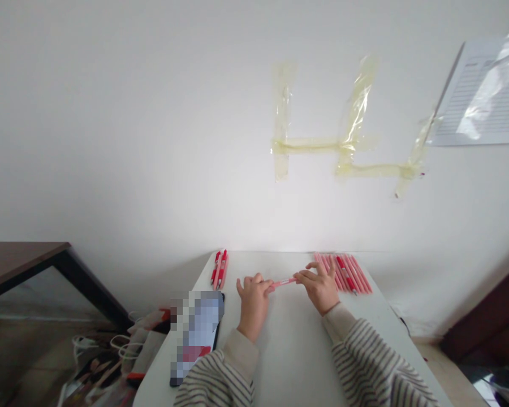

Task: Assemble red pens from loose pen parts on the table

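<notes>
As left hand fists pen, right hand pinches

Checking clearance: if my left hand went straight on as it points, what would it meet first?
Likely bare table, then the wall. The left hand, holding a pink pen, points between the red pens and the pink pile; depth unclear.
</notes>
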